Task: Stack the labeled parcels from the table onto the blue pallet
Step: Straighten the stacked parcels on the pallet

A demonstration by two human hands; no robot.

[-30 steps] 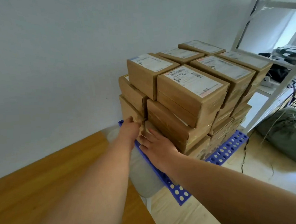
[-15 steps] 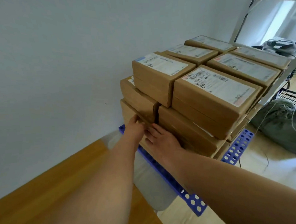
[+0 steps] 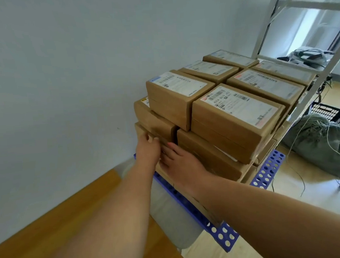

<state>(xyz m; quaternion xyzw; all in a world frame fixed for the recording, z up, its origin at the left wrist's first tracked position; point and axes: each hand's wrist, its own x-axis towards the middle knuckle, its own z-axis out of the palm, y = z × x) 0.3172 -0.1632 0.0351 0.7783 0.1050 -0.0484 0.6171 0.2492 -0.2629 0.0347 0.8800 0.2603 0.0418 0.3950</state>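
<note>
So the parcels (image 3: 234, 112) are stacked several layers high on the blue pallet (image 3: 268, 168), labels up, probably so they can be read. A low parcel (image 3: 145, 130) at the pallet's near-left corner is gripped by the left hand (image 3: 147, 150), while the right hand (image 3: 179, 164) is laid flat against the stack beside it, fingers straight, likely for squaring it up.

Stacked parcels (image 3: 232, 112) on blue pallet (image 3: 268, 168)
</note>
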